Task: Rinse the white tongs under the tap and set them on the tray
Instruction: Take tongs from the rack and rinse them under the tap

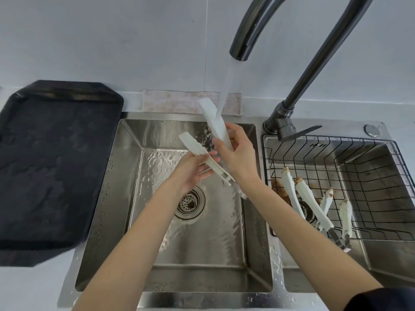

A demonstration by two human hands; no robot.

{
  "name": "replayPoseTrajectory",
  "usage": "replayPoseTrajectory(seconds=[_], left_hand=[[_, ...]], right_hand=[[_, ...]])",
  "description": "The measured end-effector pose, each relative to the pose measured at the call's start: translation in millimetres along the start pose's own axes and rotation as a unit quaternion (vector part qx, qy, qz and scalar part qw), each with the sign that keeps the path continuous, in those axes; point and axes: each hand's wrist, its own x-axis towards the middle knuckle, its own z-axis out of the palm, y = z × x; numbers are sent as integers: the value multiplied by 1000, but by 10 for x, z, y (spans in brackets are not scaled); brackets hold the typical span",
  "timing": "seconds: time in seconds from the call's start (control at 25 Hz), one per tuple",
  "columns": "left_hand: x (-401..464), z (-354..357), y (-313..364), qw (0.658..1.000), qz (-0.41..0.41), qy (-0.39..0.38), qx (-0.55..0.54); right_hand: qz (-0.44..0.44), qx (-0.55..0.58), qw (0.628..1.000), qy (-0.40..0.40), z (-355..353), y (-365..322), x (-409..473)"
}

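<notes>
While your right hand [238,153] grips the upper arm of the white plastic tongs [213,122] under the stream from the dark curved tap [251,30], and your left hand [193,169] pinches the lower arm, turn both faces through the water before moving to the black tray [56,164].

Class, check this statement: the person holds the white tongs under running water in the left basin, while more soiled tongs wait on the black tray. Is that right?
One detail is wrong. The soiled tongs lie in the wire basket in the right basin, not on the black tray. The head view shows this. Otherwise correct: both hands hold the white tongs under running water in the left basin.
</notes>
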Motion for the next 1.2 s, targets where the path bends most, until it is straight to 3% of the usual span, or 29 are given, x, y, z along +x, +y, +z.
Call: replayPoseTrajectory(seconds=[0.52, 0.76, 1.0, 1.2], left_hand=[[43, 237, 14, 999, 16, -36, -20], [-21, 97, -48, 996, 17, 33, 79], [34, -121, -262, 984, 4, 52, 169], [61, -274, -499, 978, -49, 87, 182]], right_hand=[[29, 34, 996, 74, -323, 113, -36], [90, 18, 995, 39, -312, 383, -143], [223, 31, 974, -1, -130, 693, -84], [324, 41, 944, -39, -7, 945, -103]])
